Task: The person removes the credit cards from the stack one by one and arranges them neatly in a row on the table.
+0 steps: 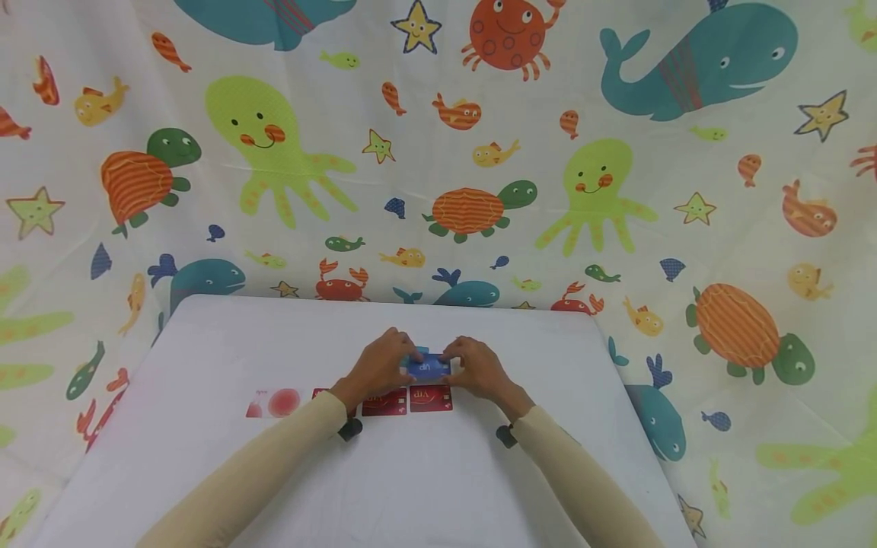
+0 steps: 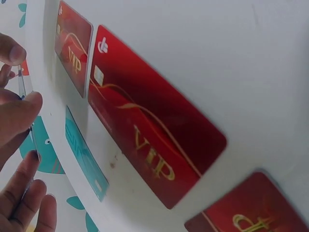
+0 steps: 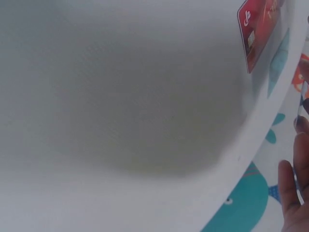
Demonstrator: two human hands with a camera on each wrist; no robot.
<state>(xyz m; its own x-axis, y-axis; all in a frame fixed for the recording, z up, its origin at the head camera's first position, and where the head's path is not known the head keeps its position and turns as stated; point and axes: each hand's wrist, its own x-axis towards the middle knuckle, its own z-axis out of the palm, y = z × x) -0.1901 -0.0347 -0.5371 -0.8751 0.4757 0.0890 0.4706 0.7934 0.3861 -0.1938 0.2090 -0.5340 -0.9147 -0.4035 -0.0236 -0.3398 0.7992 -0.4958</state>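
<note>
Both hands hold a blue card (image 1: 429, 368) between them, above the far middle of the table. My left hand (image 1: 379, 367) pinches its left end, and my right hand (image 1: 481, 370) grips the right end. From the left wrist the card shows edge-on between the fingers (image 2: 19, 113). A teal card (image 2: 86, 152) lies on the table below the hands; in the head view part of it peeks out behind the blue one. Nearer me are red VIP cards (image 1: 431, 399) in a row, one partly covered by the left wrist.
A white card with a pink circle (image 1: 284, 403) lies left of the red cards. The white table (image 1: 438, 487) ends at a far edge just beyond the hands. Behind it hangs a curtain (image 1: 438, 167) printed with sea animals. Each wrist carries a small black camera (image 1: 350, 429).
</note>
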